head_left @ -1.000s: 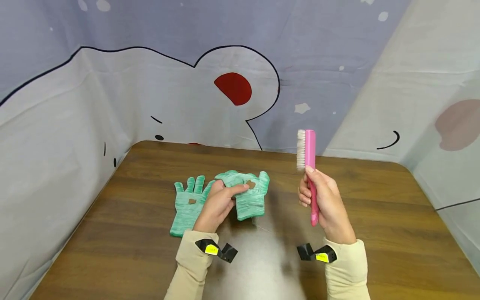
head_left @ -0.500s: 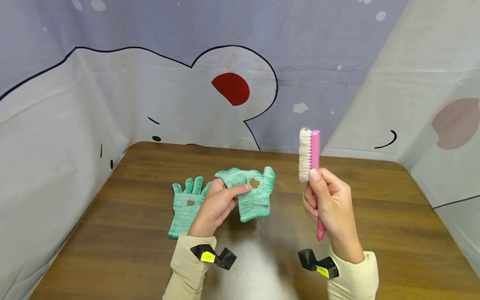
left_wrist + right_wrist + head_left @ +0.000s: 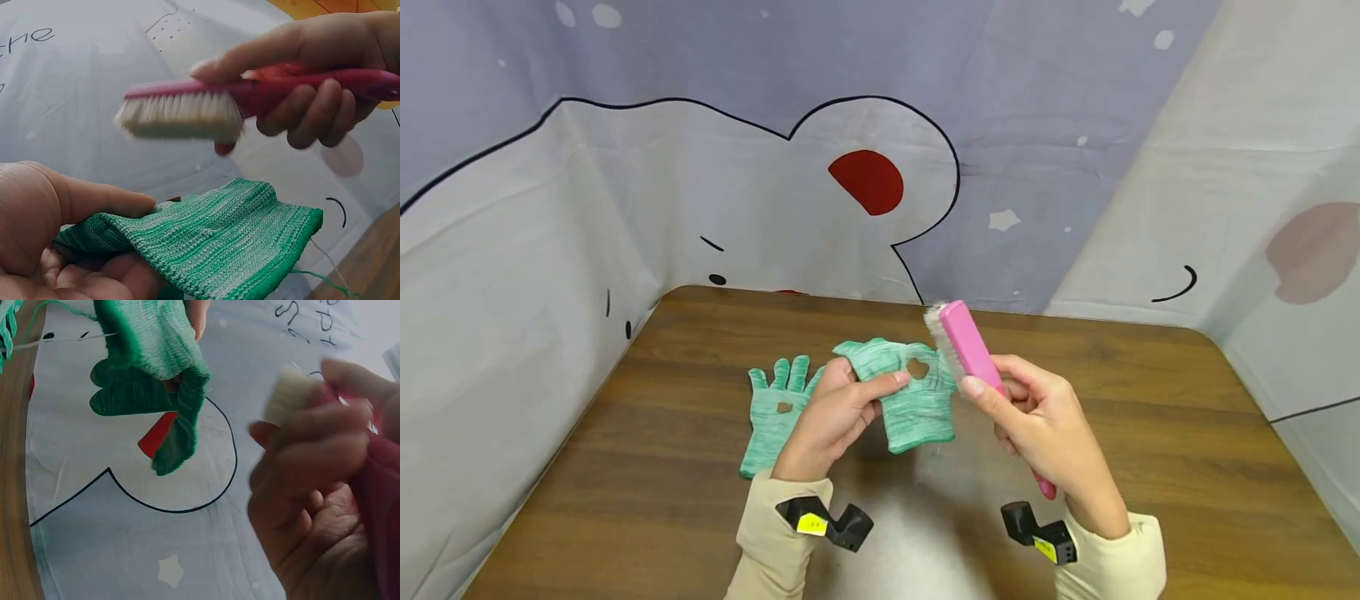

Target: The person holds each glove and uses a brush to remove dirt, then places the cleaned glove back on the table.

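1. Head view: two hands, two gloves and one brush. The left hand [image 3: 827,417] pinches the held glove [image 3: 922,412] between thumb and fingers, above the table [image 3: 1187,450]. The flat glove [image 3: 772,429] lies on the wood-grained table to the left, four tips showing, its right side partly hidden behind the left hand. Each glove bears one brown mark; whether patch or hole is hard to tell. The right hand [image 3: 1045,421] is clamped round the pink brush [image 3: 973,343], which tilts leftward, pale bristles facing the held glove. Two cream sleeves, cut off below, carry two black wrist cameras. Behind hangs a printed cloth [image 3: 745,200].

2. Left wrist view: the brush, slightly blurred, is level above the held glove, with a gap between them. Its bristles form a dense block. The glove is streaky green-and-white knit with a dark green hem and loose threads; its far part is out of sight.

3. Right wrist view: the held glove's limp fingers dangle, its cuff cut off above. The right hand's curled fingers hide much of the brush, whose bristles blur.
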